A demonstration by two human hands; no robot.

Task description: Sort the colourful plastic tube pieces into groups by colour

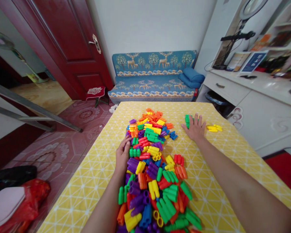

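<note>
A long heap of plastic bullet-shaped building blocks [145, 168] in green, yellow, orange, red, purple and blue runs down the middle of the table. My left hand [122, 154] rests against the heap's left side, fingers curled at its edge; whether it grips a block is hidden. Out to the right, my right hand [195, 128] lies with fingers spread over green blocks [187, 121], touching or just above them. Beside its little-finger side are a few yellow blocks [214, 128], apart from the heap.
A yellow patterned cloth [99, 168] covers the table. Beyond its far edge stands a blue sofa [150, 85]. A white cabinet [257, 106] is close on the right. At the lower left sits a red plastic bag [40, 197]; a metal frame [38, 111] stands farther back.
</note>
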